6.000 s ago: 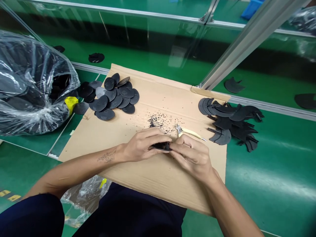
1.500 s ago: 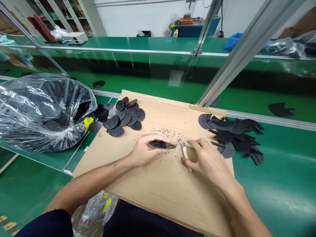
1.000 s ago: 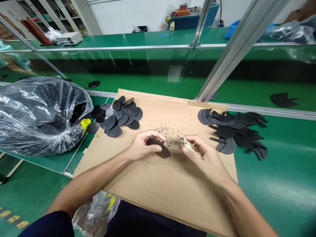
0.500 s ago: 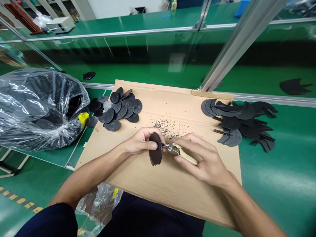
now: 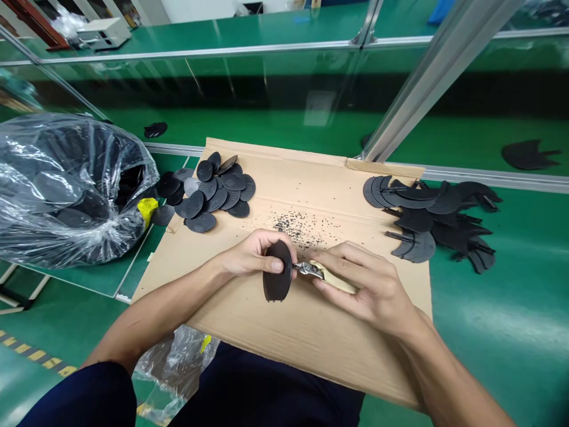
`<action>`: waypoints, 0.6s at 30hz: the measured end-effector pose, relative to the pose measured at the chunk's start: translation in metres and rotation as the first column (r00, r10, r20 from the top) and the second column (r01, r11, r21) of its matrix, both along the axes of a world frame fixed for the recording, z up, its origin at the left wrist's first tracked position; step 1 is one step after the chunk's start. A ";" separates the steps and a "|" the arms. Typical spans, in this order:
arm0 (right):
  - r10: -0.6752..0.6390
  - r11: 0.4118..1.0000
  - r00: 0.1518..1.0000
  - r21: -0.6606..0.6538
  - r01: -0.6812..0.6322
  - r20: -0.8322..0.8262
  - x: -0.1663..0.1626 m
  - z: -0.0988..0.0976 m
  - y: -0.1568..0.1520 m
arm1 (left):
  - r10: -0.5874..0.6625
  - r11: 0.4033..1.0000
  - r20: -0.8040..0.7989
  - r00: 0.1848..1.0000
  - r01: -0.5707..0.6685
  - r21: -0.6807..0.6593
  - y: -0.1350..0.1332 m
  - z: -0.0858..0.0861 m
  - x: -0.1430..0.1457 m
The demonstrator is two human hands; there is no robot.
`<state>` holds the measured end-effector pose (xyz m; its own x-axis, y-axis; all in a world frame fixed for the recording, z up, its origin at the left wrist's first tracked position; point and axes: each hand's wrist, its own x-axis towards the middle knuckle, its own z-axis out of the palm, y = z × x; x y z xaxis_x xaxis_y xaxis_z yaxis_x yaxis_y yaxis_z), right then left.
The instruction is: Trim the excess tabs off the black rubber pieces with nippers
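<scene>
My left hand [image 5: 251, 255] grips a black oval plastic piece [image 5: 276, 280], holding it on edge over a brown cardboard sheet [image 5: 284, 338]. My right hand [image 5: 362, 284] is closed round small cutters with cream handles [image 5: 326, 276]. The metal jaws touch the right edge of the oval piece. Black crumbs [image 5: 302, 225] lie scattered on the cardboard just beyond my hands.
A heap of black oval pieces [image 5: 213, 190] lies at the cardboard's far left. Black pieces with stalks [image 5: 427, 216] are piled at the right edge. A clear plastic bag of black parts [image 5: 66, 190] sits at the left. A slanted metal post [image 5: 427, 71] rises behind.
My right hand picked the cutters up off the cardboard and brought their jaws to the oval piece. My left hand turned the piece from flat to on edge.
</scene>
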<state>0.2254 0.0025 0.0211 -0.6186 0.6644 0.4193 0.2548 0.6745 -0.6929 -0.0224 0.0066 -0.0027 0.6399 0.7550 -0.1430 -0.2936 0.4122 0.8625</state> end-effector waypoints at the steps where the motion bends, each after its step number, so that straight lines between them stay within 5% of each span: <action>1: -0.001 1.000 1.000 -0.002 0.001 0.015 0.000 0.000 0.000 | -0.002 1.000 -0.002 1.000 0.002 -0.018 0.000 0.000 0.001; 9: -0.112 0.994 0.992 0.005 0.112 0.054 0.001 0.001 -0.002 | 0.140 0.990 0.013 0.990 -0.139 -0.025 -0.006 -0.005 0.009; 14: -0.298 0.940 0.953 0.192 0.282 0.058 0.002 -0.004 0.006 | 0.328 0.943 0.002 0.945 -0.327 -0.054 0.000 -0.004 0.010; 18: -0.375 0.878 0.914 0.375 0.296 0.157 -0.002 -0.011 0.007 | 0.383 0.918 -0.019 0.923 -0.383 -0.104 0.004 -0.008 0.009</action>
